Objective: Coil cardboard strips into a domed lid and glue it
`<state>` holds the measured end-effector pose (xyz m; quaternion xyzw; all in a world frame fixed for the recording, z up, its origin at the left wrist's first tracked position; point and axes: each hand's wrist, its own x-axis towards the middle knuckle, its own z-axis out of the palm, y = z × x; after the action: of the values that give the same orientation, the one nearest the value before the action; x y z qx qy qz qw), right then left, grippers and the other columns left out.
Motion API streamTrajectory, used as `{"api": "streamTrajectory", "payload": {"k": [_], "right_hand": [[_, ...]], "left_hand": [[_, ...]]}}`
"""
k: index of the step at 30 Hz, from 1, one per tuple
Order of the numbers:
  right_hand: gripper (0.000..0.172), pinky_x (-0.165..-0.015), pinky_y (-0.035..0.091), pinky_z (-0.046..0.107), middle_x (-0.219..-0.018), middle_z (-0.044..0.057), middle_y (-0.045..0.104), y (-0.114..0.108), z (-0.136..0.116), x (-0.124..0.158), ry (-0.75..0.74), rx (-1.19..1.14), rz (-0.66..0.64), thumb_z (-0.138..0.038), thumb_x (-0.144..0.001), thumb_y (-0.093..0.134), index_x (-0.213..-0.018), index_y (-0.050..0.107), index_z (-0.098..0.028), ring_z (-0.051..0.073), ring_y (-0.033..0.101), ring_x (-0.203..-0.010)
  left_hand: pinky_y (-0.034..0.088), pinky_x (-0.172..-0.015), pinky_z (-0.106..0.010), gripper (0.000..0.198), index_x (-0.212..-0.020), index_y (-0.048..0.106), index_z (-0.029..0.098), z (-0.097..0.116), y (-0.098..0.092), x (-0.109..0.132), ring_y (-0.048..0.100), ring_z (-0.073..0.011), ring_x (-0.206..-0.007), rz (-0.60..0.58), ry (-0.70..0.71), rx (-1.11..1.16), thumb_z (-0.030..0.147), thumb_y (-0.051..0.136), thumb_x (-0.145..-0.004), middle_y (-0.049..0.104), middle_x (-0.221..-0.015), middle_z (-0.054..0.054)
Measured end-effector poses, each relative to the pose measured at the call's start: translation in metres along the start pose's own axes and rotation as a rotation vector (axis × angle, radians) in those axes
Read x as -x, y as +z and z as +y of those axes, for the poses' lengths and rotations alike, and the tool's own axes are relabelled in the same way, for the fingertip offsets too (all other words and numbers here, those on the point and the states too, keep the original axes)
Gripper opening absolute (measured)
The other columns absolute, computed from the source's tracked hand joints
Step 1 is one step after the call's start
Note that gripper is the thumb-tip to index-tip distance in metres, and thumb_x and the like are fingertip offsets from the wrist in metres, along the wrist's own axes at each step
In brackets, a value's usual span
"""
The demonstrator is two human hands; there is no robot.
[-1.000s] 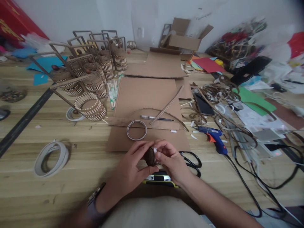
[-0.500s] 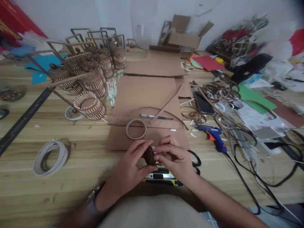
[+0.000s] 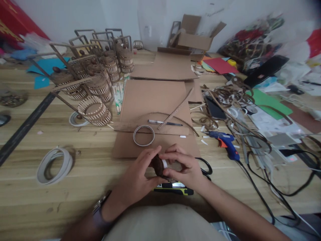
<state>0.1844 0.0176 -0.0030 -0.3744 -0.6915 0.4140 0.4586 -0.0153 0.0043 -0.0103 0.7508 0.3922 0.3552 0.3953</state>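
My left hand (image 3: 140, 174) is closed around a small dark brown round piece (image 3: 157, 166), held above the table's near edge. My right hand (image 3: 184, 165) pinches a small white ring-like piece (image 3: 164, 163) against the brown piece's right side. Beneath the hands lies a yellow and black utility knife (image 3: 173, 190), partly covered. Black scissor handles (image 3: 206, 167) stick out beyond my right hand. Just past my fingers, a pale ring (image 3: 143, 136) rests on the cardboard sheet (image 3: 155, 100).
Several small slatted baskets with tall handles (image 3: 94, 112) stand at the back left. A roll of pale strip (image 3: 54, 165) sits at left. On the right are a blue glue gun (image 3: 225, 144), its cable and tangled brown strips (image 3: 235, 93). A pen (image 3: 165, 123) lies on the cardboard.
My right fingers have shifted slightly apart, so the white ring-like piece against the brown piece now shows more plainly. Both hands stay in nearly the same place.
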Motion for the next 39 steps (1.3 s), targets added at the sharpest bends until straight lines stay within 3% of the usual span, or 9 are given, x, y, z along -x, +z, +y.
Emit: {"api": "streamTrajectory", "payload": {"k": [3, 7, 12, 15, 21, 29, 39], "right_hand": [[0.031, -0.063, 0.051, 0.03, -0.082, 0.004, 0.064, -0.006, -0.003, -0.004, 0.06, -0.032, 0.0, -0.035, -0.071, 0.084, -0.101, 0.078, -0.029, 0.016, 0.057, -0.07], [0.009, -0.059, 0.049, 0.027, -0.073, 0.003, 0.068, -0.009, -0.016, -0.007, 0.256, -0.124, 0.087, -0.032, -0.079, 0.076, -0.083, 0.077, -0.024, 0.015, 0.06, -0.064], [0.011, -0.05, 0.045, 0.024, -0.061, -0.001, 0.068, 0.002, -0.029, -0.001, 0.496, -0.139, 0.096, -0.031, -0.077, 0.073, -0.074, 0.07, -0.021, 0.012, 0.058, -0.052], [0.009, -0.045, 0.042, 0.022, -0.057, -0.002, 0.067, 0.008, -0.03, 0.004, 0.556, -0.037, 0.06, -0.029, -0.079, 0.068, -0.076, 0.07, -0.021, 0.011, 0.055, -0.047], [0.01, -0.045, 0.035, 0.022, -0.05, -0.005, 0.059, 0.014, -0.032, 0.005, 0.328, 0.331, 0.118, -0.023, -0.081, 0.063, -0.076, 0.072, -0.023, 0.01, 0.05, -0.043], [0.011, -0.048, 0.039, 0.023, -0.063, -0.001, 0.07, 0.021, -0.028, 0.007, 0.197, 0.46, 0.165, -0.019, -0.083, 0.061, -0.08, 0.071, -0.025, 0.013, 0.059, -0.05], [0.025, -0.056, 0.046, 0.024, -0.073, 0.001, 0.074, 0.02, -0.029, 0.008, 0.05, 0.737, 0.082, -0.022, -0.097, 0.045, -0.084, 0.066, -0.021, 0.014, 0.069, -0.062]], "left_hand": [[0.054, -0.097, -0.041, 0.066, -0.145, 0.038, 0.032, 0.002, 0.0, -0.002, 0.061, -0.0236, -0.115, -0.001, 0.008, -0.024, 0.041, 0.068, -0.087, 0.058, -0.131, -0.009], [0.051, -0.101, -0.042, 0.056, -0.139, 0.046, 0.03, -0.001, 0.0, -0.004, 0.058, -0.0243, -0.121, 0.034, 0.077, -0.12, 0.031, 0.069, -0.088, 0.057, -0.129, -0.009], [0.052, -0.099, -0.038, 0.047, -0.133, 0.051, 0.027, -0.006, 0.0, -0.005, 0.059, -0.0229, -0.117, 0.122, 0.102, -0.25, 0.022, 0.066, -0.089, 0.056, -0.125, -0.009], [0.053, -0.098, -0.038, 0.044, -0.131, 0.052, 0.027, -0.007, 0.0, -0.004, 0.059, -0.023, -0.115, 0.131, 0.099, -0.296, 0.017, 0.063, -0.089, 0.056, -0.123, -0.009], [0.054, -0.096, -0.039, 0.046, -0.132, 0.052, 0.027, -0.008, 0.002, -0.001, 0.06, -0.0243, -0.115, 0.132, 0.065, -0.328, 0.018, 0.063, -0.089, 0.055, -0.125, -0.01], [0.055, -0.094, -0.039, 0.046, -0.134, 0.049, 0.027, -0.01, 0.003, 0.0, 0.061, -0.0245, -0.114, 0.147, 0.081, -0.361, 0.022, 0.062, -0.09, 0.055, -0.124, -0.01], [0.055, -0.095, -0.038, 0.048, -0.134, 0.049, 0.023, -0.009, 0.003, 0.0, 0.06, -0.0239, -0.114, 0.136, 0.086, -0.357, 0.021, 0.065, -0.089, 0.055, -0.123, -0.011]]}}
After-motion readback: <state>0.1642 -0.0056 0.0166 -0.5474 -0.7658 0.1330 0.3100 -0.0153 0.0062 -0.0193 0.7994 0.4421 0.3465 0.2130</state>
